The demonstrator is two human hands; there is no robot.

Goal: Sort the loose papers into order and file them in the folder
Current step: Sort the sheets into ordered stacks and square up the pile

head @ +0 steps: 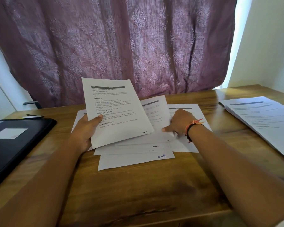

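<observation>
The left hand (84, 131) pinches a sheaf (115, 110), long axis near-to-far, heading farthest; the right hand (181, 122) rests on loose papers (134, 159), its fingers hidden.

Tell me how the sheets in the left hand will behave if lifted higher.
Probably floppy: the held sheets are thin paper, the left hand grips only one edge, so the free side may sag. Likely light: one hand carries them. They may fan apart; a second edge peeks out at the top.
</observation>
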